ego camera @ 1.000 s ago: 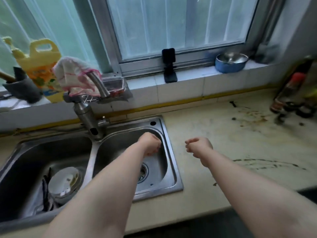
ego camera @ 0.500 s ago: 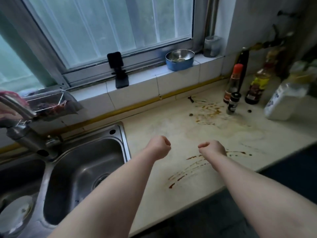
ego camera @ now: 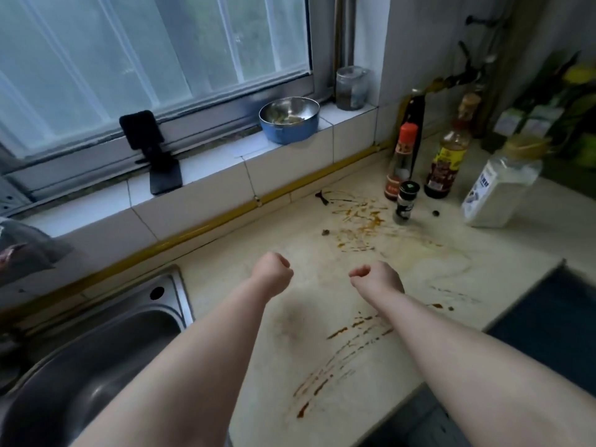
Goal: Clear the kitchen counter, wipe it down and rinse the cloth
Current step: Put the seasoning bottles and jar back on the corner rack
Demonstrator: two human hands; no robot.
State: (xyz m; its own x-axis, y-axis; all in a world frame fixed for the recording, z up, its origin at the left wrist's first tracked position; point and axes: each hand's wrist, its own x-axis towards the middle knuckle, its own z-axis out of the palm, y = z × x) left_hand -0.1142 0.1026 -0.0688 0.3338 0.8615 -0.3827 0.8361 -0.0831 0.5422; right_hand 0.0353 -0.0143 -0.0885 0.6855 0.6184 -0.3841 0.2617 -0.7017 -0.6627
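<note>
The pale counter (ego camera: 403, 272) carries brown sauce streaks (ego camera: 325, 379) near its front edge and orange smears (ego camera: 361, 221) further back. My left hand (ego camera: 272, 274) and my right hand (ego camera: 377, 279) hover side by side above the middle of the counter, both curled into fists and holding nothing. At the back right stand a red-capped bottle (ego camera: 401, 161), a small black-capped jar (ego camera: 406, 203), a dark sauce bottle (ego camera: 446, 162) and a clear tub of white powder (ego camera: 498, 185). No cloth is in view.
A steel sink (ego camera: 96, 359) lies at the lower left. On the tiled sill (ego camera: 225, 162) sit a blue bowl (ego camera: 290, 122), a black phone stand (ego camera: 154, 153) and a glass jar (ego camera: 351, 88). A dark stove top (ego camera: 548, 321) borders the counter on the right.
The view has swung right from the sink to the stained counter. Both hands moved from above the sink edge to above the counter, still curled and holding nothing.
</note>
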